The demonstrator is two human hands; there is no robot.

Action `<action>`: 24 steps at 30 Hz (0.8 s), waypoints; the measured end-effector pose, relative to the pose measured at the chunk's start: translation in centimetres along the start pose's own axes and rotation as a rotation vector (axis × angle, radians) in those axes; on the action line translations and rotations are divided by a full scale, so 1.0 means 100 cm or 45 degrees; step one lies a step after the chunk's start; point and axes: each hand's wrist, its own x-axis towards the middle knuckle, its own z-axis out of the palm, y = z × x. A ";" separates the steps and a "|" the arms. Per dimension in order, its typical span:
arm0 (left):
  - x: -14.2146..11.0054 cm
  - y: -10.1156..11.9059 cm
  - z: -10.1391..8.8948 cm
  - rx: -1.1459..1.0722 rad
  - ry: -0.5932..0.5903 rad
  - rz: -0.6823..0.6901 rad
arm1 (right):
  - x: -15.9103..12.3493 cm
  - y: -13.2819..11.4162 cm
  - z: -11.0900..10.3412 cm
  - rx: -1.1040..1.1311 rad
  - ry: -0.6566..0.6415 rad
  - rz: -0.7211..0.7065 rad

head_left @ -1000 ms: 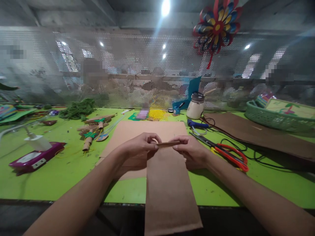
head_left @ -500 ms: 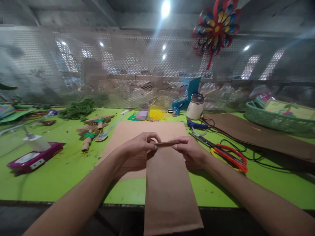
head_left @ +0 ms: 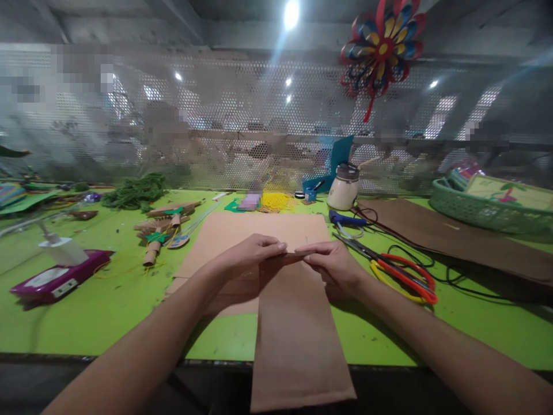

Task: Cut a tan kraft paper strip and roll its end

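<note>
A long strip of brown paper (head_left: 300, 334) runs from my hands down past the table's front edge. Its far end is folded over into a narrow band. My left hand (head_left: 254, 252) pinches the left end of that fold, thumb lying along the top. At the right end, my right hand (head_left: 332, 262) grips the fold between thumb and fingers. Beneath both hands lie light brown paper sheets (head_left: 233, 230), partly covered by my arms and the strip.
Right of my hands are red- and yellow-handled scissors (head_left: 406, 274), a blue glue gun (head_left: 345, 219) and black cords. Dark brown sheets (head_left: 406, 230) and a green basket (head_left: 488, 204) stand beyond. Leftward are a purple power strip (head_left: 60, 276) and small paper figures (head_left: 158, 239).
My left thumb has moved from the near side of the fold to its top, and its fingers have flattened. My right fingers reach further left along the fold.
</note>
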 end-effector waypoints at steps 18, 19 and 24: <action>0.000 -0.008 -0.003 0.054 -0.240 -0.080 | 0.002 0.011 -0.002 -0.532 -0.075 -0.437; -0.001 -0.007 -0.001 0.042 -0.228 -0.091 | 0.002 0.011 -0.002 -0.495 -0.069 -0.424; -0.001 -0.001 0.010 -0.145 -0.160 -0.162 | 0.001 0.008 0.001 -0.431 0.014 -0.324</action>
